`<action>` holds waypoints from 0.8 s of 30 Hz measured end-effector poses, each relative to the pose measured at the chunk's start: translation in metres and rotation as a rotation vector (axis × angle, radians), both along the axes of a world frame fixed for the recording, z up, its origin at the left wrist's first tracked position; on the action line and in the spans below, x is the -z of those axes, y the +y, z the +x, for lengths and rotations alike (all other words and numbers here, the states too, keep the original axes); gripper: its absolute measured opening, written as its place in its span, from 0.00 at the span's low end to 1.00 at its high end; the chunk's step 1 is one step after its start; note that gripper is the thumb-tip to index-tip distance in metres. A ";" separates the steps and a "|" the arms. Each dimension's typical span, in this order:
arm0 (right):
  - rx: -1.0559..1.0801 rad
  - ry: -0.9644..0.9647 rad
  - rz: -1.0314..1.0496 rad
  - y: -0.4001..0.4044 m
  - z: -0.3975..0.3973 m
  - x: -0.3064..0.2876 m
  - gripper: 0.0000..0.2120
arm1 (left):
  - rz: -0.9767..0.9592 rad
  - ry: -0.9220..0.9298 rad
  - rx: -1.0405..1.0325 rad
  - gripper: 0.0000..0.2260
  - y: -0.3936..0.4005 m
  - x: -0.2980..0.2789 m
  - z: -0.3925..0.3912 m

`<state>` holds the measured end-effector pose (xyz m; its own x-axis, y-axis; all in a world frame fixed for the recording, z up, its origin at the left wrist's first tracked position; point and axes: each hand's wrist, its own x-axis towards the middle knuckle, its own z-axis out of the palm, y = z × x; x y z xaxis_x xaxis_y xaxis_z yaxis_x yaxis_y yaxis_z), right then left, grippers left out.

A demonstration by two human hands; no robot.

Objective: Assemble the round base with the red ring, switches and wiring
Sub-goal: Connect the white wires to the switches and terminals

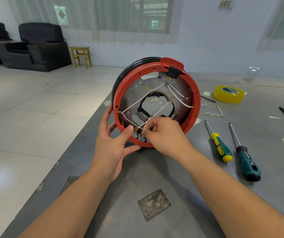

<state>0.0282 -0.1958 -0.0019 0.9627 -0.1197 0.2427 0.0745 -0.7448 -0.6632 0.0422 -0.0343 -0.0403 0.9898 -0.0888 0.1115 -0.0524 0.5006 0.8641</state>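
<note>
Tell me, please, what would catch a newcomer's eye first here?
The round base with its red ring, propped on edge at mid-table, white wires crossing inside. At its lower rim the left hand steadies it while the right hand pinches a wire. To the right lie two screwdrivers and yellow tape.

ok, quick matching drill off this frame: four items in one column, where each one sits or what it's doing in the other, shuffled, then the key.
Items
1. round base
2. tape roll
3. left hand
4. right hand

Place or state
A. pinches a white wire at the lower rim
B. lies flat on the table, far right
C. stands tilted on its edge
D. steadies the red ring from the left

Pairs: 1-C, 2-B, 3-D, 4-A
</note>
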 end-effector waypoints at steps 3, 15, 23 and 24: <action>0.026 0.044 0.168 -0.004 0.002 -0.006 0.03 | 0.011 -0.008 -0.001 0.35 0.000 0.000 -0.002; 0.189 -0.171 0.449 -0.005 0.000 -0.012 0.11 | 0.014 -0.013 0.012 0.32 -0.002 -0.005 -0.005; 0.120 -0.408 0.262 -0.003 -0.004 -0.017 0.08 | -0.010 0.002 0.032 0.28 -0.003 -0.009 -0.007; 0.100 -0.425 0.261 -0.002 -0.004 -0.017 0.07 | -0.006 0.000 0.030 0.28 -0.003 -0.009 -0.008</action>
<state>0.0241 -0.1979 0.0156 0.7659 -0.3151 0.5604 0.3154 -0.5754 -0.7546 0.0345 -0.0374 -0.0314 0.9866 -0.1180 0.1125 -0.0375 0.5070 0.8611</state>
